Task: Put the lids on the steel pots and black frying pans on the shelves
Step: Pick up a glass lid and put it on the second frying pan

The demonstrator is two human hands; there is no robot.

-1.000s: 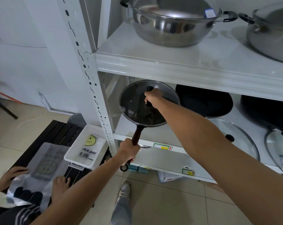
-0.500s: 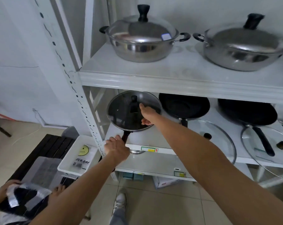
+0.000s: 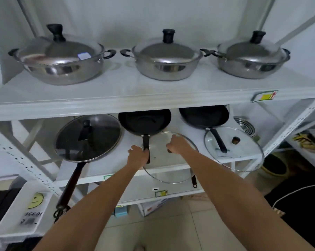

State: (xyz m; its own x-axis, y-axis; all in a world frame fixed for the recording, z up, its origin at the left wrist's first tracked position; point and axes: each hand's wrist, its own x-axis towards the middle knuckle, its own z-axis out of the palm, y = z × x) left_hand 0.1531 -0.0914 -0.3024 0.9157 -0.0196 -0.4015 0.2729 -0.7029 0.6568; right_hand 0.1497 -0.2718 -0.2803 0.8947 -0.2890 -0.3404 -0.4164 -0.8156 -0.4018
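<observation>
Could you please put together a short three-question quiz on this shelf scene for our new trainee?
1. True or false: all three steel pots on the upper shelf already carry lids.
2. How many black frying pans on the lower shelf are covered with a glass lid?
A) none B) one C) two D) three
3. What does each hand grip?

Key
1. True: left pot, middle pot, right pot.
2. B: only the left pan; the middle pan and right pan are uncovered.
3. The left hand grips the middle pan's handle; the right hand is at the knob of the loose glass lid.
</observation>
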